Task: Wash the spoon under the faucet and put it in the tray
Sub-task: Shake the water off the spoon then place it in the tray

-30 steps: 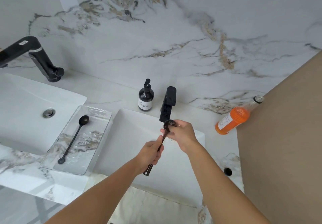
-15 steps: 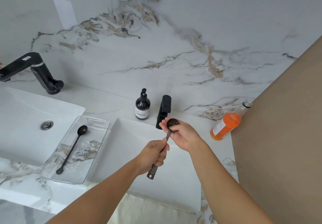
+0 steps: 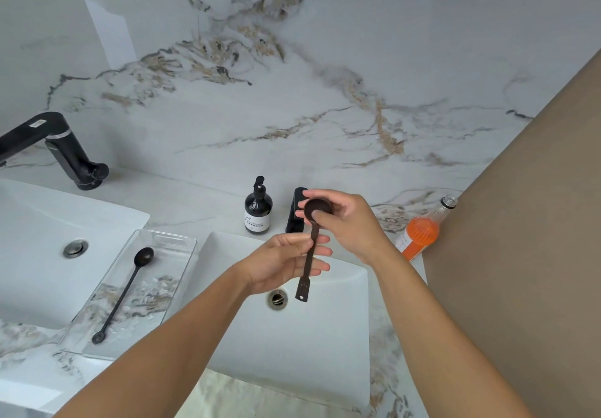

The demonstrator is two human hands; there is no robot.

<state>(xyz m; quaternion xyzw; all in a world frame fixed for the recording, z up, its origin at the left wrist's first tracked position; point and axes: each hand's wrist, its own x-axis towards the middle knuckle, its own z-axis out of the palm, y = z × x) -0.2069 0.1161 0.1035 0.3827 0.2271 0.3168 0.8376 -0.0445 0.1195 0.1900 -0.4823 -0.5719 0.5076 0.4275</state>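
A dark brown spoon (image 3: 309,264) with a round bowl and a flat perforated handle end hangs over the right sink (image 3: 344,336). My right hand (image 3: 351,225) pinches its bowl, thumb pressed on it. My left hand (image 3: 286,264) holds the handle loosely, fingers partly spread around it. The black faucet (image 3: 294,212) stands just behind the bowl, mostly hidden by my right hand; no water stream is visible. The clear tray (image 3: 182,245) lies on the counter between the two sinks, with a black long-handled spoon (image 3: 123,294) in it.
A dark soap pump bottle (image 3: 258,209) stands left of the faucet. An orange bottle (image 3: 422,232) leans at the right against a brown panel (image 3: 527,255). A second sink (image 3: 39,238) with a black tap (image 3: 61,147) is at the left. The drain (image 3: 277,299) sits below the spoon.
The spoon turned more upright, its handle end now pointing down over the drain. My left hand loosened from a fist to spread fingers on the handle. The view tilted downward, closer.
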